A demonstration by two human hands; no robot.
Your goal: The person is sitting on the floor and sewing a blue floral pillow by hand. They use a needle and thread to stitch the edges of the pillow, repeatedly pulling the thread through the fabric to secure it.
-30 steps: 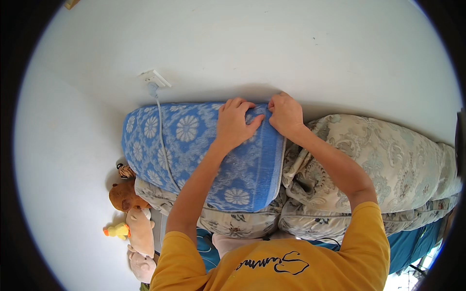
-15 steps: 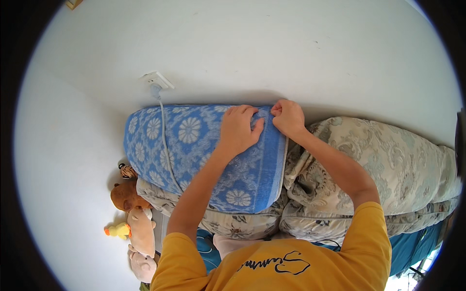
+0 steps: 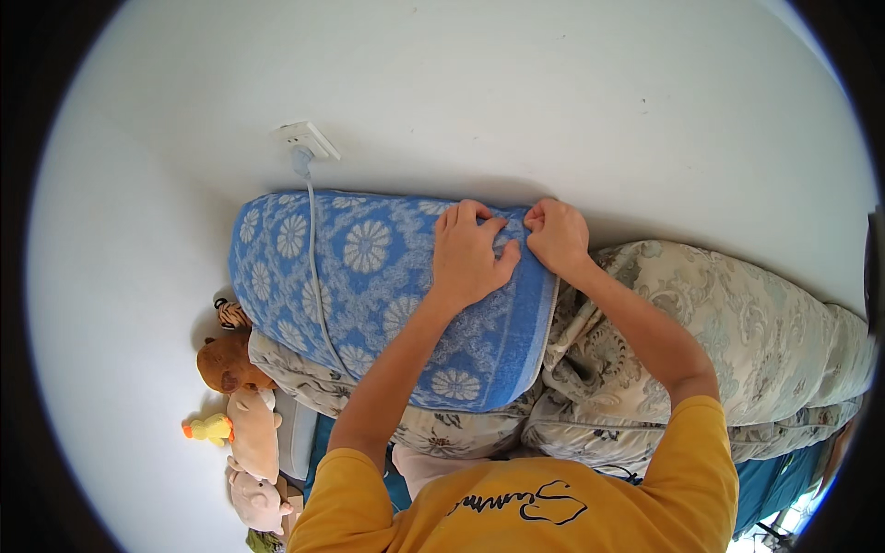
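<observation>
A blue towel-like cover [image 3: 442,346] with white flower patterns lies over the sofa's left back cushion. My left hand [image 3: 466,253] rests on it near the far right corner, fingers bent over the top edge and thumb apart. Just to its right, at that corner, my right hand [image 3: 560,238] is closed with its fingers pinching the cover's edge; the fingertips are partly hidden. The cover's right border runs down toward me beside a beige floral cushion [image 3: 710,313].
A white wall socket [image 3: 309,138] holds a plug, and its pale cord [image 3: 315,267] runs down across the cover. To the left are plush toys, among them a brown one [image 3: 229,362], a yellow duck [image 3: 210,428] and a pink pig [image 3: 258,502]. The wall stands behind the cushions.
The view has shifted slightly. Both hands stay at the cover's far right corner, the left a little closer to the right, and the cloth between them looks more bunched.
</observation>
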